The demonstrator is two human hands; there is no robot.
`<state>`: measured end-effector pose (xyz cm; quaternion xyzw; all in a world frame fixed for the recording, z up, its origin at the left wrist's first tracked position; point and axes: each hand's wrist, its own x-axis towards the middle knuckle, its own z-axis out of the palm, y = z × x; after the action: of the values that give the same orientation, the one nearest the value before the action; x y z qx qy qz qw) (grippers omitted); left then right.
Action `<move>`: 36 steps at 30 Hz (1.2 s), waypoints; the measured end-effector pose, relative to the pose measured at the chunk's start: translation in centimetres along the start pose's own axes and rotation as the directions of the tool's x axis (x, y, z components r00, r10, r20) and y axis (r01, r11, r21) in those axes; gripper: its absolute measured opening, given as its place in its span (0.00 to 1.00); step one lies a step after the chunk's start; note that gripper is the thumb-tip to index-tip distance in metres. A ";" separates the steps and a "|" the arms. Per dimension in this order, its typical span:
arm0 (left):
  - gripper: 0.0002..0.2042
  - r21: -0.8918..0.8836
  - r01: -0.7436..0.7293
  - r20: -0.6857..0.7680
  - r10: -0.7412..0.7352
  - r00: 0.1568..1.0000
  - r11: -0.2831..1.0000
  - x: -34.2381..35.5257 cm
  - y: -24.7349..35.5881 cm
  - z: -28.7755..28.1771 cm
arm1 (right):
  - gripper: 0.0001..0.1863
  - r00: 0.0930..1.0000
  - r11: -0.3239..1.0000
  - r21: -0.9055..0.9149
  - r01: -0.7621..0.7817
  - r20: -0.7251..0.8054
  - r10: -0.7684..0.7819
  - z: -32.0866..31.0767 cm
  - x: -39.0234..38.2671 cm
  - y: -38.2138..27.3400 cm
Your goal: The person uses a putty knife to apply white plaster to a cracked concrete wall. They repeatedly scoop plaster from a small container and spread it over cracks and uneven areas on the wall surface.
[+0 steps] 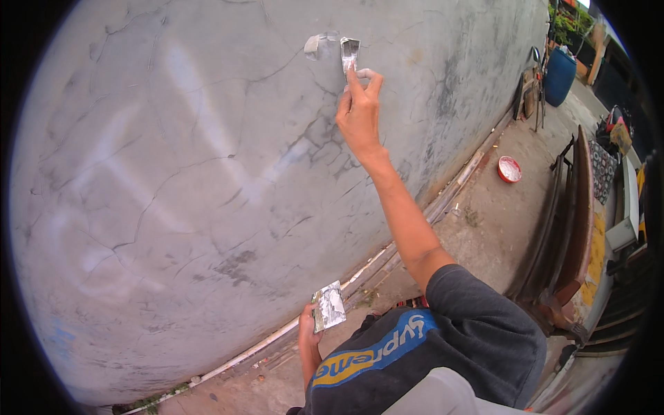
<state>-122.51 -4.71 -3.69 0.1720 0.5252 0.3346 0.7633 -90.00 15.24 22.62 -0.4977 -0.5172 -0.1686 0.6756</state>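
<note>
My right hand (pixel 360 111) is raised against the cracked grey wall (pixel 194 187), its fingers closed round a putty knife (pixel 350 52). The knife's flat metal blade lies against the wall or very near it. Just left of the blade is a patch of pale and wet-looking filler (pixel 320 47) on the plaster. Lower down, near my waist, my left hand (pixel 309 328) grips a flat rectangular plate (pixel 328 306) by its edge. White putty is smeared over the plate's top face.
A red bowl (pixel 509 169) with white paste stands on the ground to the right. Beyond it is a long dark wooden bench (pixel 577 221). A blue barrel (pixel 559 76) stands by the wall's far end. Pipes (pixel 443 200) run along the wall's foot.
</note>
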 end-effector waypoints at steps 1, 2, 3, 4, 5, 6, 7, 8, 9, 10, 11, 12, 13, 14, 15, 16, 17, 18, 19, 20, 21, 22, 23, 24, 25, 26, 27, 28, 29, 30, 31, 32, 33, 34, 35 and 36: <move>0.18 -0.014 0.004 -0.007 -0.004 1.000 1.000 0.3 -0.1 -0.3 | 0.28 1.000 1.000 -0.008 -0.004 0.027 0.004 -0.2 -0.2 -0.2; 0.18 -0.023 0.013 0.024 -0.012 1.000 1.000 0.2 0.0 -0.3 | 0.29 0.998 1.000 -0.021 -0.013 0.059 0.014 -0.6 -0.9 -0.5; 0.19 -0.030 0.022 0.057 -0.020 0.998 0.999 0.3 0.3 -0.1 | 0.28 0.992 0.999 -0.009 -0.039 0.119 0.040 -1.3 -2.0 -0.7; 0.20 -0.032 0.032 0.094 -0.028 0.995 0.999 0.4 0.8 0.2 | 0.27 0.983 0.998 -0.003 -0.065 0.172 0.064 -2.3 -3.3 -1.0; 0.19 -0.063 0.041 0.155 -0.031 0.987 0.997 0.8 1.0 0.4 | 0.27 0.971 0.996 0.001 -0.092 0.223 0.089 -3.2 -4.1 -1.1; 0.19 -0.049 0.014 0.139 -0.007 0.990 0.999 0.6 1.2 0.8 | 0.25 0.950 0.995 -0.018 -0.101 0.295 0.102 -4.3 -3.9 -1.3; 0.18 -0.036 -0.015 0.121 0.019 0.992 0.999 0.1 1.6 1.4 | 0.24 0.923 0.994 -0.036 -0.108 0.367 0.114 -6.2 -3.0 -1.9; 0.18 -0.020 -0.043 0.106 0.045 0.993 0.999 -0.3 1.9 2.0 | 0.22 0.893 0.992 -0.056 -0.112 0.433 0.125 -7.8 -1.9 -2.7; 0.16 -0.003 -0.048 0.071 0.048 0.996 0.999 -0.3 2.1 2.3 | 0.21 0.893 0.989 -0.093 -0.117 0.425 0.146 -8.9 -0.5 -3.6; 0.16 0.011 -0.060 0.069 0.060 0.996 0.998 -0.2 2.2 2.5 | 0.21 0.891 0.984 -0.125 -0.124 0.422 0.166 -9.5 1.3 -4.3; 0.16 0.024 -0.067 0.070 0.065 0.995 0.997 -0.2 2.3 2.9 | 0.20 0.888 0.978 -0.163 -0.131 0.419 0.189 -9.8 2.9 -4.6; 0.16 0.043 -0.070 0.072 0.067 0.995 0.997 -0.1 2.3 2.8 | 0.20 0.905 0.978 -0.185 -0.101 0.392 0.167 -9.5 3.8 -4.3; 0.17 0.046 -0.048 0.087 0.044 0.995 0.998 0.0 2.1 2.6 | 0.20 0.919 0.976 -0.205 -0.071 0.368 0.144 -9.0 4.7 -4.0; 0.17 0.045 -0.032 0.099 0.027 0.995 0.998 0.4 1.9 2.4 | 0.20 0.932 0.975 -0.220 -0.038 0.345 0.114 -8.3 5.0 -3.9; 0.18 0.044 -0.016 0.111 0.011 0.994 0.999 0.8 1.7 2.1 | 0.20 0.938 0.977 -0.204 -0.061 0.323 0.126 -7.6 4.5 -3.8; 0.18 0.037 -0.003 0.116 -0.001 0.993 0.999 1.3 1.4 1.6 | 0.20 0.944 0.979 -0.189 -0.082 0.300 0.137 -6.7 3.7 -3.7; 0.19 0.025 0.010 0.125 -0.013 0.992 1.000 1.8 0.9 1.2 | 0.20 0.949 0.980 -0.174 -0.099 0.281 0.146 -5.8 3.2 -3.4; 0.19 0.015 0.021 0.131 -0.023 0.991 1.000 2.2 0.6 1.0 | 0.20 0.956 0.983 -0.175 -0.059 0.274 0.107 -5.0 2.4 -3.1; 0.19 0.024 0.036 0.132 -0.039 0.991 0.999 2.5 0.5 0.8 | 0.20 0.962 0.984 -0.177 -0.019 0.266 0.067 -4.3 1.2 -2.8; 0.18 0.032 0.051 0.123 -0.055 0.991 0.998 2.4 0.4 0.2 | 0.20 0.965 0.985 -0.174 0.015 0.262 0.032 -4.0 0.3 -3.1; 0.18 0.040 0.067 0.115 -0.071 0.991 0.997 2.3 0.3 -0.1 | 0.19 0.939 0.986 -0.167 0.004 0.339 0.054 -4.5 0.0 -3.2; 0.18 0.030 0.058 0.103 -0.060 0.993 0.998 2.3 0.1 -0.2 | 0.19 0.907 0.987 -0.160 -0.008 0.415 0.074 -5.5 0.0 -3.4; 0.19 0.026 0.047 0.093 -0.049 0.994 0.999 2.0 0.2 -0.1 | 0.19 0.871 0.988 -0.156 -0.020 0.482 0.094 -6.4 0.4 -4.0; 0.20 0.017 0.030 0.087 -0.032 0.996 0.999 1.8 0.5 0.5 | 0.19 0.889 0.987 -0.159 -0.038 0.446 0.106 -7.1 1.2 -4.3; 0.20 0.018 0.014 0.086 -0.015 0.996 1.000 1.3 0.9 1.1 | 0.19 0.904 0.985 -0.160 -0.056 0.410 0.118 -7.6 2.2 -4.5; 0.20 0.024 0.005 0.091 -0.007 0.996 1.000 0.4 1.5 2.1 | 0.19 0.919 0.982 -0.171 -0.076 0.370 0.136 -8.2 3.1 -4.6; 0.20 0.029 -0.009 0.091 0.006 0.996 1.000 -0.3 2.0 2.8 | 0.19 0.932 0.984 -0.169 -0.059 0.343 0.115 -8.1 4.0 -4.4; 0.20 0.016 0.000 0.106 -0.002 0.994 1.000 -0.7 2.1 3.1 | 0.19 0.944 0.985 -0.168 -0.042 0.317 0.094 -7.9 4.9 -4.0; 0.20 0.000 0.005 0.122 -0.005 0.993 1.000 -0.8 2.4 3.4 | 0.19 0.954 0.986 -0.164 -0.021 0.290 0.069 -7.6 5.5 -3.9; 0.20 -0.015 0.011 0.138 -0.009 0.990 1.000 -0.9 2.5 3.5 | 0.19 0.954 0.983 -0.182 -0.024 0.290 0.077 -7.2 5.3 -3.9; 0.20 -0.007 0.001 0.118 -0.001 0.993 1.000 -0.9 2.5 3.4 | 0.19 0.953 0.979 -0.200 -0.027 0.289 0.086 -6.7 4.7 -3.9; 0.20 -0.003 -0.006 0.098 0.006 0.995 1.000 -0.8 2.1 3.2 | 0.19 0.952 0.976 -0.218 -0.027 0.293 0.092 -6.3 4.2 -3.8; 0.20 0.001 -0.013 0.078 0.013 0.997 1.000 -0.6 1.8 2.9 | 0.19 0.940 0.975 -0.221 -0.004 0.333 0.079 -6.3 3.9 -3.7; 0.20 0.005 -0.011 0.077 0.011 0.997 1.000 -0.4 1.6 2.6 | 0.19 0.927 0.975 -0.223 0.020 0.370 0.066 -6.7 3.6 -3.5; 0.20 0.009 -0.004 0.077 0.003 0.997 1.000 0.0 1.4 2.1 | 0.19 0.911 0.973 -0.229 0.043 0.409 0.056 -7.1 3.2 -3.4; 0.20 0.011 0.002 0.075 -0.002 0.997 1.000 0.1 1.2 1.9 | 0.19 0.913 0.976 -0.215 0.017 0.402 0.072 -7.5 3.5 -4.0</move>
<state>-121.13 -3.57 -2.30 0.1883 0.4981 0.3241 0.7819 -87.58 8.10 27.90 -0.5989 -0.6182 -0.1065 0.4978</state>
